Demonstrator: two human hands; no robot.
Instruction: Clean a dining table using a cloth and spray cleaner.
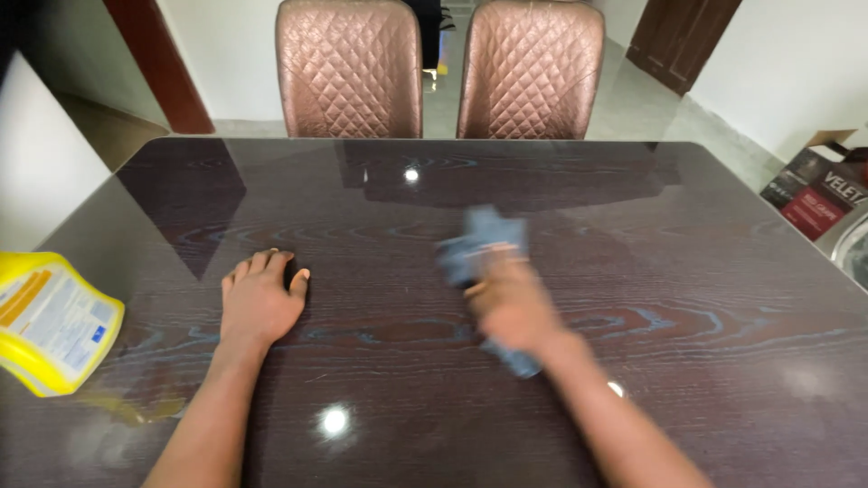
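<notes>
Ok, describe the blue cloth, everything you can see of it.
The blue cloth is soft-looking, crumpled fabric, blurred by motion. It lies on the dark glossy table near the middle, under the right hand, which presses on it. One bunched end sticks out beyond the fingers; another shows beside the wrist. The left hand lies apart from it.
</notes>
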